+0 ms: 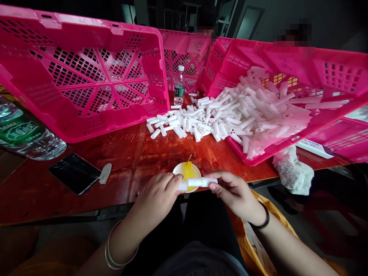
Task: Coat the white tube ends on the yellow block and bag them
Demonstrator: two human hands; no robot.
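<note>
Both my hands meet over the near edge of the red table (pixel 126 161). My left hand (pixel 159 193) pinches one end of a short white tube (pixel 198 183); my right hand (pixel 232 189) grips its other end. Just behind the tube sits a small white dish (pixel 179 170) holding yellow paste and a thin stick (pixel 188 159). Many more white tubes (pixel 195 122) lie heaped on the table and spill from a tipped pink crate (pixel 316 65) at the right.
A second pink crate (pixel 86 76) stands on its side at the left, a third (pixel 184 53) behind. A water bottle (pixel 179 90) stands at the back, another (pixel 25 138) lies far left. A black phone (pixel 74 173) lies near the left. A yellow bag (pixel 258 237) hangs by my right arm.
</note>
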